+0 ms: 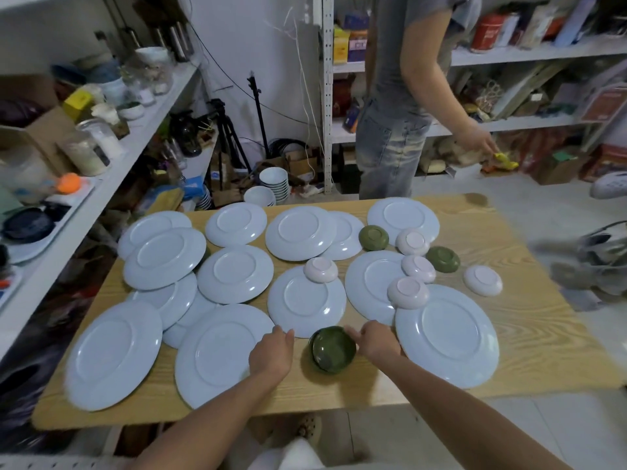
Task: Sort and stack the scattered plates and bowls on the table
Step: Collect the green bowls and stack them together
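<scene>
Several pale blue plates lie upside down across the wooden table (529,337), some overlapping. Several small pink bowls, such as one pink bowl (321,269), and two green bowls (373,237) rest upside down among them on the right half. A green bowl (334,349) stands upright near the front edge. My right hand (375,340) touches this bowl's right rim, fingers curled on it. My left hand (271,356) rests on the near blue plate (217,354), just left of the bowl, fingers loosely closed.
A person in a grey shirt and jeans (393,96) stands behind the table's far edge, reaching to shelves on the right. Cluttered shelves (112,147) run along the left. White bowls (274,179) are stacked on the floor behind the table.
</scene>
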Demonstrator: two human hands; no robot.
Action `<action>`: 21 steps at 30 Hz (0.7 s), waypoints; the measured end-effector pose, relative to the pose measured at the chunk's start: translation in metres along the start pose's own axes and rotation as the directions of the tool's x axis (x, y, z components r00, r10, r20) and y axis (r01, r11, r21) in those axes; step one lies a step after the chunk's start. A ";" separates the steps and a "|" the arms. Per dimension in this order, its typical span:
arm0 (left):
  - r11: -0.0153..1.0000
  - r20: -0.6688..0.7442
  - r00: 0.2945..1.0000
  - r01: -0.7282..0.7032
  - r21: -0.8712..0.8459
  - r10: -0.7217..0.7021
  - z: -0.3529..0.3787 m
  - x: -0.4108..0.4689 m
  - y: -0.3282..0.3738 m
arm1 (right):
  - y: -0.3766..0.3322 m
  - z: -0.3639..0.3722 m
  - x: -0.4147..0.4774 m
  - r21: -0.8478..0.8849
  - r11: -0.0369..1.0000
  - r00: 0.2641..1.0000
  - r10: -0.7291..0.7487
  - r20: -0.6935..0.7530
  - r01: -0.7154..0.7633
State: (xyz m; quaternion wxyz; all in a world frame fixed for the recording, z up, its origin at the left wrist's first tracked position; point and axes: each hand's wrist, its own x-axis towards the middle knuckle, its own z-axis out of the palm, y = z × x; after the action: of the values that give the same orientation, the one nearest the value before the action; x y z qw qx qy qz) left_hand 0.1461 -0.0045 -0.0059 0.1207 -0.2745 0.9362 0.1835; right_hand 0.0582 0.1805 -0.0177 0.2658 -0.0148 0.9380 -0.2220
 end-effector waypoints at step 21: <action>0.905 -0.098 0.946 -0.260 0.336 0.309 -0.024 0.079 0.056 | 0.039 -0.095 0.045 -0.325 0.946 0.873 -0.161 -0.461 0.003</action>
State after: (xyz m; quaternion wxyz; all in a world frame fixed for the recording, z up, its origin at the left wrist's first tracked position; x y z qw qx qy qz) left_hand 0.0471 -0.0078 0.0059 0.0650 -0.1244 0.9898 0.0244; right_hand -0.0251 0.2480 0.0160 0.0087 -0.0415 0.9960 -0.0780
